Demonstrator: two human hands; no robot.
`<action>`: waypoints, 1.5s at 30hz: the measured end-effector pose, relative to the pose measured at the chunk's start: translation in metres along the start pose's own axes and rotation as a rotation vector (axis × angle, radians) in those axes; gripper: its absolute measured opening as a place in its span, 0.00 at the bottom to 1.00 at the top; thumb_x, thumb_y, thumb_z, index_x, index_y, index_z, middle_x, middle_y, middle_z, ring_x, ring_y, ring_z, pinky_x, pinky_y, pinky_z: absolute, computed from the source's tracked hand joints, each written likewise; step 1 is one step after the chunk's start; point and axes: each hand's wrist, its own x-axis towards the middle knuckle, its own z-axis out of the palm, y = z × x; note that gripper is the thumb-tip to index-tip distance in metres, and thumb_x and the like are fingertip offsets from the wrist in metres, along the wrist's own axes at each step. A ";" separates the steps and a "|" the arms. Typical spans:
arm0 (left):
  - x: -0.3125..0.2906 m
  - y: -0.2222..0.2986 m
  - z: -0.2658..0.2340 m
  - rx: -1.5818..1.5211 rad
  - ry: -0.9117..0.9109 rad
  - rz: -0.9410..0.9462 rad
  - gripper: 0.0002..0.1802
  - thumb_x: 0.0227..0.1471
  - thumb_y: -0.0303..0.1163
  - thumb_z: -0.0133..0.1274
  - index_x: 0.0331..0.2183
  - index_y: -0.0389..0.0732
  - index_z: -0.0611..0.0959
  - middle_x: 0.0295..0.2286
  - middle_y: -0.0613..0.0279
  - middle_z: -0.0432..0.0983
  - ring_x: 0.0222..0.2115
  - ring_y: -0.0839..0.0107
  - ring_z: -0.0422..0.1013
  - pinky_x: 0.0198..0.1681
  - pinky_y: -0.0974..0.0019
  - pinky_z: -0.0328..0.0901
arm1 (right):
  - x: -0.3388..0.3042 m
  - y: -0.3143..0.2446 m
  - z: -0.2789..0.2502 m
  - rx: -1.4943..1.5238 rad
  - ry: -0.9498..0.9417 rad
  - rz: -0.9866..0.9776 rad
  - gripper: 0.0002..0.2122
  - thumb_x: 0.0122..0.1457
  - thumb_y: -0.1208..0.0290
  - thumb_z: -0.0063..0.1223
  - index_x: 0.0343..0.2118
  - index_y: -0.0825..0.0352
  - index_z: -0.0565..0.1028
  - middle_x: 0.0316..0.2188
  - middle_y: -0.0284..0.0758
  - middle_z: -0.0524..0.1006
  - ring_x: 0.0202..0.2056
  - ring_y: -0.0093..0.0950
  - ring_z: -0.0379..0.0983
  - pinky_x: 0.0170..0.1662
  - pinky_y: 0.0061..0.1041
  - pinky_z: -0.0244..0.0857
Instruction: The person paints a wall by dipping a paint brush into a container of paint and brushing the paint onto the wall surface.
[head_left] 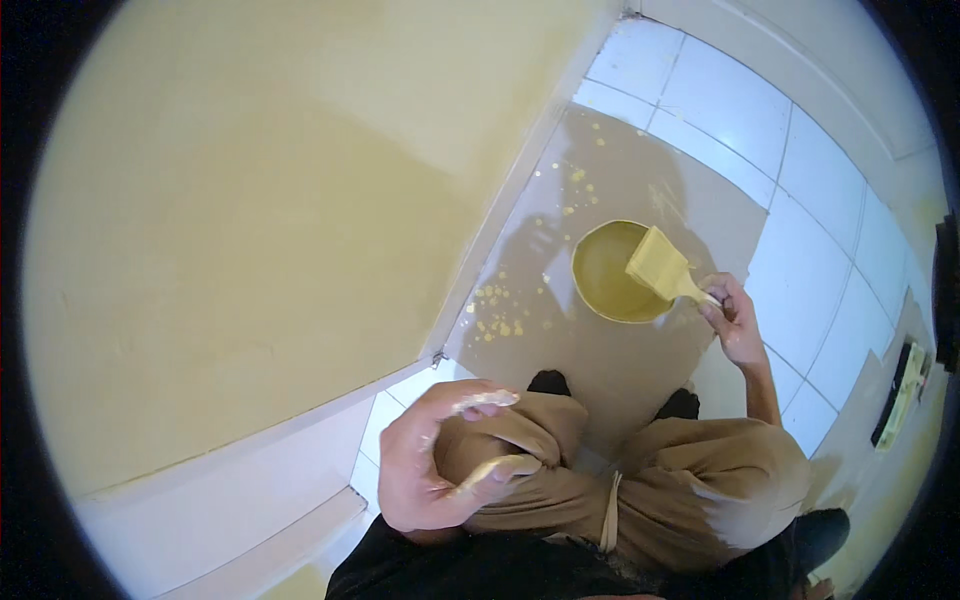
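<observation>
Head view, left fisheye of a pair: looks steeply down from head height, over trousers to floor. Left hand close below lens, right hand farther off. Wall fills upper left, edges bowing.

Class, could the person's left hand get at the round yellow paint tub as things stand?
Probably yes: the open, paint-smeared left hand is empty, and the tub looks unobstructed on its left. The wide yellow-coated paintbrush, held by the right hand, covers only its right.
</observation>
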 end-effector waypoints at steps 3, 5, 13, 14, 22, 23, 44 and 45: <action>-0.012 -0.009 -0.009 0.155 -0.044 0.038 0.29 0.43 0.35 0.71 0.47 0.37 0.80 0.42 0.52 0.81 0.40 0.60 0.79 0.43 0.63 0.72 | 0.013 -0.026 0.017 -0.146 -0.048 -0.073 0.14 0.62 0.85 0.49 0.51 0.68 0.69 0.42 0.32 0.74 0.47 0.22 0.69 0.49 0.22 0.62; -0.018 -0.013 -0.013 0.313 -0.111 0.098 0.29 0.42 0.36 0.71 0.47 0.38 0.81 0.41 0.53 0.81 0.39 0.57 0.79 0.42 0.62 0.72 | 0.013 -0.049 0.022 -0.176 -0.061 -0.053 0.14 0.62 0.86 0.49 0.50 0.68 0.70 0.42 0.32 0.74 0.47 0.22 0.70 0.48 0.22 0.64; -0.046 -0.016 -0.001 0.600 -0.070 0.069 0.31 0.41 0.35 0.72 0.48 0.37 0.80 0.43 0.52 0.81 0.41 0.54 0.78 0.47 0.62 0.71 | 0.015 -0.101 0.041 -0.287 -0.104 -0.235 0.11 0.62 0.82 0.55 0.46 0.67 0.72 0.39 0.30 0.74 0.44 0.20 0.70 0.46 0.22 0.66; -0.045 -0.014 0.000 0.538 -0.028 0.034 0.30 0.41 0.33 0.72 0.47 0.38 0.80 0.42 0.53 0.81 0.41 0.57 0.78 0.46 0.63 0.71 | 0.019 -0.110 0.048 -0.319 -0.093 -0.245 0.11 0.62 0.81 0.57 0.46 0.67 0.72 0.39 0.30 0.75 0.44 0.20 0.71 0.46 0.23 0.66; -0.051 -0.016 0.004 0.003 0.392 -0.031 0.27 0.46 0.19 0.64 0.49 0.33 0.75 0.40 0.50 0.79 0.40 0.65 0.77 0.48 0.61 0.69 | 0.087 -0.159 0.150 -0.054 -0.006 -0.602 0.12 0.62 0.77 0.60 0.48 0.67 0.74 0.39 0.30 0.77 0.41 0.16 0.70 0.43 0.17 0.67; -0.049 -0.015 0.004 -0.058 0.398 0.032 0.29 0.44 0.18 0.66 0.49 0.33 0.75 0.38 0.53 0.80 0.37 0.68 0.78 0.45 0.65 0.71 | 0.095 -0.160 0.163 0.006 0.015 -0.692 0.12 0.62 0.77 0.60 0.49 0.67 0.76 0.40 0.29 0.77 0.41 0.16 0.70 0.41 0.16 0.67; -0.037 -0.007 -0.002 0.158 0.249 0.016 0.28 0.41 0.21 0.70 0.46 0.33 0.79 0.38 0.52 0.83 0.34 0.67 0.80 0.40 0.68 0.73 | 0.161 -0.128 0.239 -0.050 0.263 -0.624 0.12 0.57 0.74 0.63 0.44 0.68 0.80 0.38 0.43 0.82 0.37 0.33 0.80 0.43 0.26 0.70; -0.035 -0.007 -0.002 0.172 0.249 0.012 0.28 0.41 0.21 0.70 0.46 0.32 0.79 0.38 0.51 0.82 0.34 0.67 0.80 0.40 0.68 0.72 | 0.161 -0.122 0.233 -0.098 0.271 -0.601 0.12 0.57 0.74 0.63 0.44 0.68 0.80 0.38 0.43 0.82 0.37 0.35 0.80 0.43 0.27 0.71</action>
